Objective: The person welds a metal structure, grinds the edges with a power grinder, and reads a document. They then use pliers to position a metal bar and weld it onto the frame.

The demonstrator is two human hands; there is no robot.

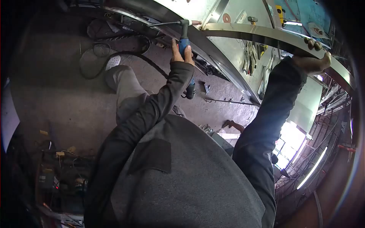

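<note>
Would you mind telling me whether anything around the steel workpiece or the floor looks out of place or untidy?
Mostly the floor: a black cable lies in loose coils across it, and small metal offcuts are scattered below the curved steel band. The left hand grips a blue-handled torch; the right hand holds the band's edge. Nothing looks damaged.

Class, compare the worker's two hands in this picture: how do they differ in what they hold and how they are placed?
The left hand wraps a blue-handled welding torch; the right hand grips the edge of a curved steel band. The left hand is held upright along the torch handle; the right hand hooks its fingers over the band's edge. Both are bare, with dark sleeves.
</note>
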